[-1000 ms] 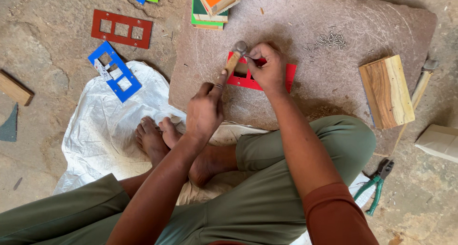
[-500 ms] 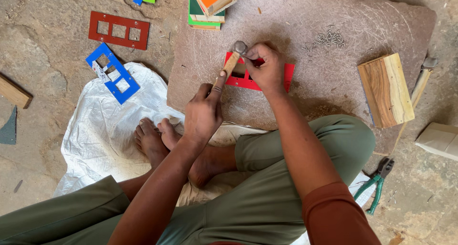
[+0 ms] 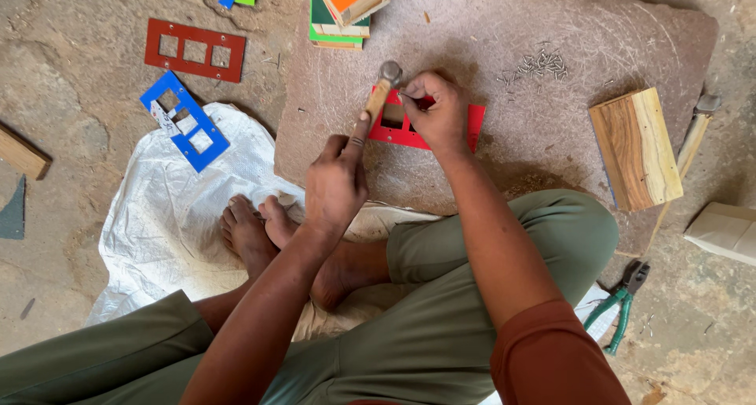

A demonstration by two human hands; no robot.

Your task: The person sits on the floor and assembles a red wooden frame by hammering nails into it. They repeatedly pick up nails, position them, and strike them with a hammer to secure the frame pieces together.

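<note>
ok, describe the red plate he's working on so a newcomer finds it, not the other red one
Start at the big flat stone slab before the seated person. Near its middle lies a bright red flat plate with rectangular cut-outs, pinned under the right hand, beside the wooden-handled hammer. The darker red cut-out plate lies off the slab, untouched.

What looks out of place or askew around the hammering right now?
Little stands out. Small nails lie loosely scattered on the stone slab, and green-handled pliers lie off it beside the knee. The left hand grips the hammer; the right hand steadies the red frame.
</note>
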